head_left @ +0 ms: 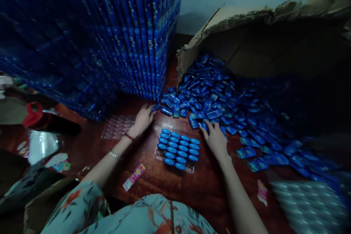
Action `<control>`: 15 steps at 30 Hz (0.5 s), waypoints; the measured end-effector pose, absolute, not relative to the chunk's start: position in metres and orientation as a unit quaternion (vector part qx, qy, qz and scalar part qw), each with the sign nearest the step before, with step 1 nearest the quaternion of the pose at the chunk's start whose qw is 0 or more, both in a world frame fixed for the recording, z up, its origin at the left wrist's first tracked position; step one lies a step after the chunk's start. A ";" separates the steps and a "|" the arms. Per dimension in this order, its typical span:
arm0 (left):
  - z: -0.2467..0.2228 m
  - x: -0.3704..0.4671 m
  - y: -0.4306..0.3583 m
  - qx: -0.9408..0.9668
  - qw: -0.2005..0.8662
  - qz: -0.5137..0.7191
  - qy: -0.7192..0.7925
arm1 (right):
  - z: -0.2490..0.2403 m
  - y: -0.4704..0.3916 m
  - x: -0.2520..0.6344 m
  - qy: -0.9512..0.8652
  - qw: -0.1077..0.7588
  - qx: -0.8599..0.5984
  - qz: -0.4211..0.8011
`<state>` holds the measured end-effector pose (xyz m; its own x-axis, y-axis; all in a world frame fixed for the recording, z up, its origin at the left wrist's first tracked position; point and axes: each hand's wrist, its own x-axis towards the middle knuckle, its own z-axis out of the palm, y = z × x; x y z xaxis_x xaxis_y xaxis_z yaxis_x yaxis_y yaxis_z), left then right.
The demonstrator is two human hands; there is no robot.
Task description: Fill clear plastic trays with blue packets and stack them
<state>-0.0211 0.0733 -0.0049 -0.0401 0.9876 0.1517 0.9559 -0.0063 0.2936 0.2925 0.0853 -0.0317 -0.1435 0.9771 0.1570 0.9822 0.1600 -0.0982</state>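
Observation:
Around the front edge of the heap, my left hand (144, 119) has its fingers closed on a small blue case (155, 107). My right hand (216, 139) reaches into the near side of the pile, with thumb and fingertips around another small blue case (203, 125). Between my hands, a clear moulded plastic tray (189, 169) lies on the table, carrying rows of glossy blue oval cases (172, 150). Its lower corners show bare cavities. The loose blue cases (216, 87) spill out in a large heap, some with printed labels facing up.
A torn cardboard box (192, 58) lies open behind the heap. Tall stacks of packed blue cases (131, 36) rise at left. Another clear tray (116, 126) lies by my left wrist, more trays (309, 204) at lower right. A red-lidded bottle (52, 121) and pink wrapper (134, 176) are leftward.

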 end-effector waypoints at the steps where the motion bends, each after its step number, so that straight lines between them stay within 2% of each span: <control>1: -0.006 -0.022 0.089 0.662 0.050 0.123 0.738 | -0.034 0.083 0.288 -0.753 0.087 -0.652 -0.022; 5: -0.013 -0.017 0.123 0.637 0.071 0.074 0.764 | -0.042 0.065 0.286 -0.737 0.104 -0.667 -0.013; 7: -0.020 -0.013 0.119 0.646 0.075 0.077 0.756 | -0.046 0.055 0.297 -0.732 0.166 -0.661 0.023; 9: -0.026 -0.012 0.103 0.660 0.077 0.080 0.743 | -0.048 0.042 0.311 -0.712 0.267 -0.645 0.070; 12: -0.030 -0.018 0.060 0.681 0.104 0.181 0.702 | -0.050 0.014 0.332 -0.620 0.415 -0.641 0.180; 15: -0.029 -0.028 0.002 0.667 0.155 0.322 0.654 | -0.047 -0.027 0.345 -0.526 0.464 -0.633 0.326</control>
<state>-0.0282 0.0019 -0.0291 -0.0634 0.9720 0.2264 0.7724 -0.0959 0.6278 0.3446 -0.0269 -0.0474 0.2337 0.9693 0.0765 0.3645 -0.0144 -0.9311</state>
